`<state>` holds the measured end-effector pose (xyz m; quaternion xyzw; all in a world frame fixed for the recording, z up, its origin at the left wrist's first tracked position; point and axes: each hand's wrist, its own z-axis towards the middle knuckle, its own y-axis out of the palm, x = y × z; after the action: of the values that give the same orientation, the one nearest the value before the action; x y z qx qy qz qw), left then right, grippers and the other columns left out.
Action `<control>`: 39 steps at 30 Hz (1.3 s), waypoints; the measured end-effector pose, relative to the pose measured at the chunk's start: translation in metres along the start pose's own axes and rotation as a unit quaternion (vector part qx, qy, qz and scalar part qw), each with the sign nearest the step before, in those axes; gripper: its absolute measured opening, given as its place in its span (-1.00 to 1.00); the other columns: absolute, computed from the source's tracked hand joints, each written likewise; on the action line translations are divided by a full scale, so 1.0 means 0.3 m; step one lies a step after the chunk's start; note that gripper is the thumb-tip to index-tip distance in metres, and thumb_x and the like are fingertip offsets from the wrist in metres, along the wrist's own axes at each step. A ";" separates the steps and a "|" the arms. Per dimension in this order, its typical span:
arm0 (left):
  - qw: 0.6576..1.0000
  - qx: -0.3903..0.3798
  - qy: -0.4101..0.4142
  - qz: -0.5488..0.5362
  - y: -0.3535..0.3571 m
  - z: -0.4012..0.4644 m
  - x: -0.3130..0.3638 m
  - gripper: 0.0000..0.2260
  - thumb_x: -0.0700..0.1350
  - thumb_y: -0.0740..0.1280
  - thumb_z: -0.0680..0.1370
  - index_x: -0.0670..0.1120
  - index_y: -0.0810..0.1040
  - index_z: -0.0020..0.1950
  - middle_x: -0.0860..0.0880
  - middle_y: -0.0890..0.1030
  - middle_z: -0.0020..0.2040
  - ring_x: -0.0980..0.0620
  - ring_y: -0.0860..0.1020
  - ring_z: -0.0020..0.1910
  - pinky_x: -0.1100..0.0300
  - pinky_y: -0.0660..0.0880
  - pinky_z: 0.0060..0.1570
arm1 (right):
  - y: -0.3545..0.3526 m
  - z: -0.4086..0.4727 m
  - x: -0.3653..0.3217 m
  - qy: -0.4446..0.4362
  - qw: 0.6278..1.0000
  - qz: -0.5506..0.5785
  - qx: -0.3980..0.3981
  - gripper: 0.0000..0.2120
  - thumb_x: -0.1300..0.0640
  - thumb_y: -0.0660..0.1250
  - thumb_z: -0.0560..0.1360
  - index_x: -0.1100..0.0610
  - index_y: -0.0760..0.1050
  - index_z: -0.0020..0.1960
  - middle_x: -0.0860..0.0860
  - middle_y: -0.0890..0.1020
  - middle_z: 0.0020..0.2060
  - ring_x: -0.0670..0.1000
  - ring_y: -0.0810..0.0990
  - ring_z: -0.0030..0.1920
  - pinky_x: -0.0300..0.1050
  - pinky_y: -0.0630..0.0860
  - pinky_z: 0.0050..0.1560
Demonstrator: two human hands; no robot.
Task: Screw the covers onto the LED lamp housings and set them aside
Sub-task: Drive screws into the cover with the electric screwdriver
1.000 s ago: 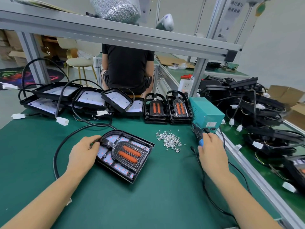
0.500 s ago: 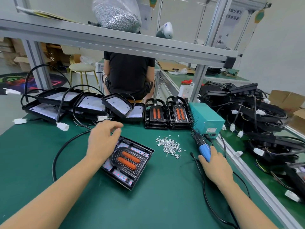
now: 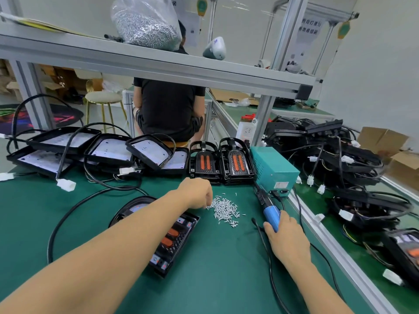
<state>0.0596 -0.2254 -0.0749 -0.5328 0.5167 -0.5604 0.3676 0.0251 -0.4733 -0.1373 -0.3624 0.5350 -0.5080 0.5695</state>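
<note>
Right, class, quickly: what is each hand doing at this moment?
Left hand: fingers curled down at the edge of the screw pile; whether it pinches a screw cannot be told.
Right hand: grips the blue electric screwdriver.

The left hand [image 3: 196,193] has left the lamp housing [image 3: 174,241] near the table's front and reached across it to the left edge of the screw pile [image 3: 224,209], fingers curled down into the screws; its forearm now lies over the housing. The right hand [image 3: 286,234], a second ago up by the screwdriver's [image 3: 271,213] tip, now grips its blue handle.
</note>
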 end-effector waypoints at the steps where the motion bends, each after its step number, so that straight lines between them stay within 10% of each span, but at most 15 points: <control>1: 1.000 -0.003 0.009 0.027 0.006 0.009 0.002 -0.83 -0.21 0.41 0.47 0.03 0.67 -0.02 0.06 0.66 0.02 0.04 0.55 0.04 0.04 0.29 0.25 | 0.000 0.000 0.000 0.000 1.000 0.002 0.002 -0.58 -0.15 0.17 0.61 0.12 0.31 0.31 0.05 0.51 0.08 0.07 0.49 0.01 -0.09 0.39 -0.15; 16: 0.985 0.008 0.061 0.162 0.059 0.051 0.017 -0.87 -0.26 0.30 0.50 -0.05 0.50 -0.19 -0.04 0.56 -0.18 -0.07 0.47 -0.16 0.05 0.27 0.21 | 0.009 0.003 0.002 0.002 1.000 -0.013 0.023 -0.60 -0.15 0.17 0.60 0.09 0.30 0.29 0.02 0.50 0.05 0.01 0.37 -0.10 -0.13 0.35 -0.18; 25: 0.968 -0.069 0.086 0.226 0.045 0.026 0.048 -0.72 -0.32 0.20 0.46 -0.12 0.19 -0.38 -0.05 0.27 -0.40 -0.01 0.22 -0.45 0.18 0.17 -0.48 | 0.008 0.002 0.001 -0.003 1.000 -0.011 0.024 -0.61 -0.16 0.17 0.60 0.09 0.31 0.28 0.01 0.50 0.04 0.00 0.37 -0.10 -0.13 0.34 -0.20; 32: 0.992 0.036 0.069 -0.102 0.024 -0.001 0.029 -0.90 -0.22 0.28 0.46 -0.08 0.47 -0.25 -0.03 0.44 -0.37 0.01 0.36 -0.38 0.26 0.30 -0.40 | 0.006 0.003 -0.002 -0.005 1.000 -0.004 0.027 -0.61 -0.16 0.12 0.62 0.11 0.33 0.26 0.02 0.50 0.04 0.03 0.42 -0.06 -0.10 0.37 -0.17; 39: 0.872 0.111 -0.011 -0.476 -0.001 -0.125 -0.051 -0.77 -0.32 0.27 0.50 -0.04 0.63 -0.07 0.03 0.63 -0.33 0.14 0.49 -0.38 0.35 0.44 -0.30 | -0.057 0.072 -0.004 0.016 0.992 0.014 -0.127 -0.60 -0.07 0.26 0.58 0.17 0.30 0.26 0.09 0.53 0.11 0.10 0.52 -0.01 -0.08 0.41 -0.12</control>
<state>0.0255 -0.2037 -0.0741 -0.6757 0.1309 -0.7156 0.1191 0.0432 -0.4789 -0.1172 -0.4159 0.6094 -0.4336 0.5174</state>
